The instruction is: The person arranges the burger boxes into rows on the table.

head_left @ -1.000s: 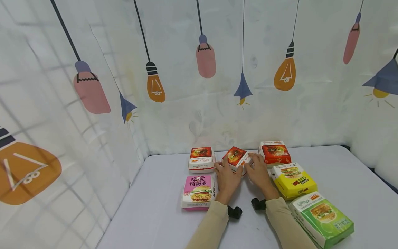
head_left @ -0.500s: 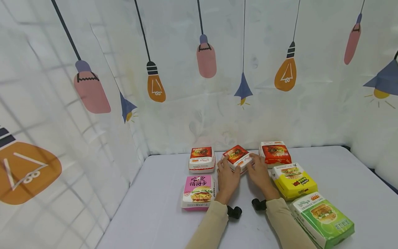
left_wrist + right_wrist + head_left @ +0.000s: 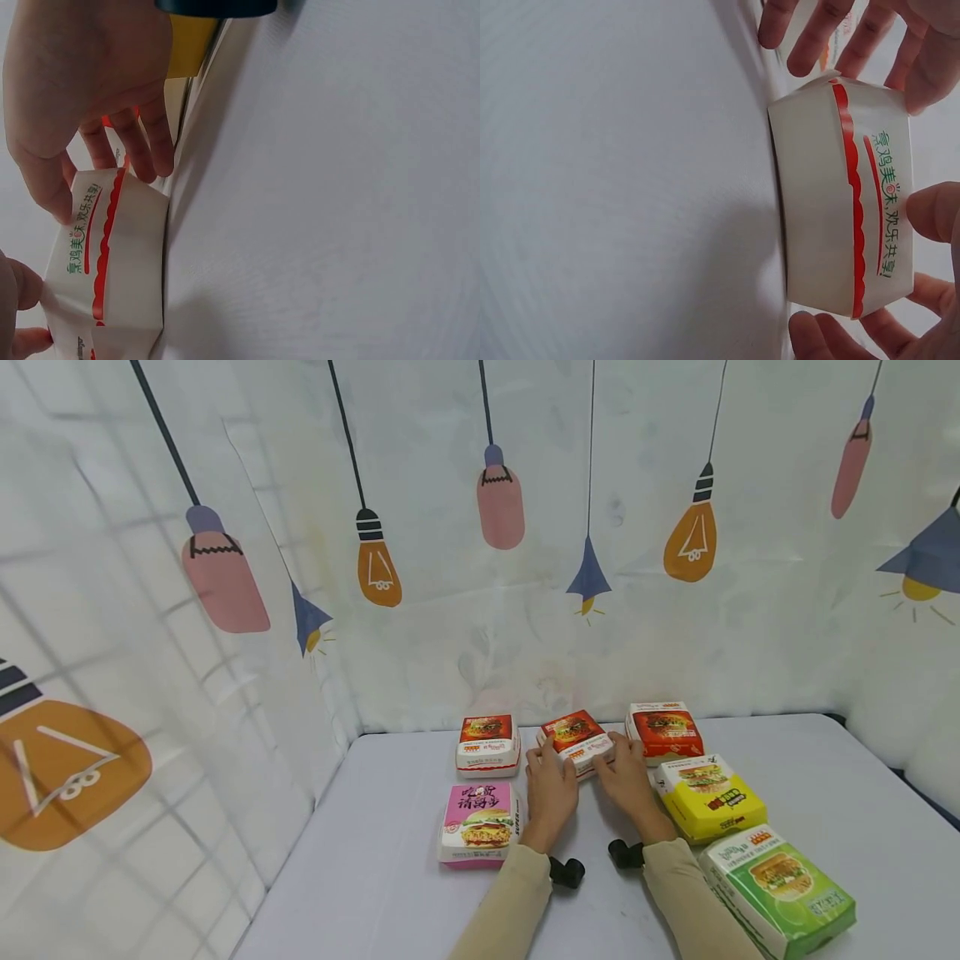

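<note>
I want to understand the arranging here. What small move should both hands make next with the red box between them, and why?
Probably turn the middle red box slightly to square it, then let go. The left hand and right hand hold its sides, and it sits a little askew between the left red box and the right red box.

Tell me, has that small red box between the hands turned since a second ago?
Yes. The small red box has turned from cornerwise to nearly square with the neighbouring red box, between left hand and right hand.

Lightbulb-print curtain (image 3: 480, 610) behind grey table (image 3: 390, 860)
</note>
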{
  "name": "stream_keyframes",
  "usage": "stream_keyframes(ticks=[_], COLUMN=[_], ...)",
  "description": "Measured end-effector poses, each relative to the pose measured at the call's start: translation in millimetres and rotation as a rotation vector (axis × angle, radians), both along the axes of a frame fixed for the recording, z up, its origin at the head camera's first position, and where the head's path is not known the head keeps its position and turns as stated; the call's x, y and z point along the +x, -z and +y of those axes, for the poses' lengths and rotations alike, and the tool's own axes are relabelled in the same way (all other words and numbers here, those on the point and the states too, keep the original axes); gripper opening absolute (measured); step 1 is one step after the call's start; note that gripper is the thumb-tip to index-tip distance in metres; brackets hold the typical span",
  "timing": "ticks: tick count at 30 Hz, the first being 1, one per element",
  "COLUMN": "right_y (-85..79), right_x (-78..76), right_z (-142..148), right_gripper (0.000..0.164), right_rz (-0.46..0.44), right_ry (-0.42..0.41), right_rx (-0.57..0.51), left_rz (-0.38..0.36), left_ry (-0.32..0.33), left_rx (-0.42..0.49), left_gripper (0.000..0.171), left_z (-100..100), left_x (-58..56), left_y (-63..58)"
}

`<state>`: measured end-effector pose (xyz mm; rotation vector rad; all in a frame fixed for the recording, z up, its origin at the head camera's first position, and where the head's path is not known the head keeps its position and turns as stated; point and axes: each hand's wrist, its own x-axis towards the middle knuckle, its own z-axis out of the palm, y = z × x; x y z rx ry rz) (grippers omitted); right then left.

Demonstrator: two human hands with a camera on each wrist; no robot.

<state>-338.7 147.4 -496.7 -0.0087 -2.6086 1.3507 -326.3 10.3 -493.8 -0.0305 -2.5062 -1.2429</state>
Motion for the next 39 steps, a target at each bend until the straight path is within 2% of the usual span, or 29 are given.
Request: stream_keyframes(ticks=[10,22,31,39], right_y=[0.7,0.4,-0.4,2.1], right_x=[-1.3,0.4,1.6,0.2], right_z=[-1.5,-0.4,0.1,1.2], right_gripper=[0.062,0.058,0.051,0.047], right_rz=[-0.008,-0.002,-0.02,0.004], right_ry=[-0.004,0.008,0.007,0.028], right_rx=[-0.002,0.007,0.017,0.052], left_rz=[-0.04,0.045,0.07,0.083], left_ry=[0.039,-0.007,0.016,0.026], left_rx=[0.001,-0.023,0.014,-0.005], left_gripper=[0.052,0.046,0.042,0.043], left_z=[-1.7,-1.1,-2.8,-4.3], left_x=[-2.2,-0.5,-0.1,-0.3], left_y=[0.5,0.7,1.7,2.6])
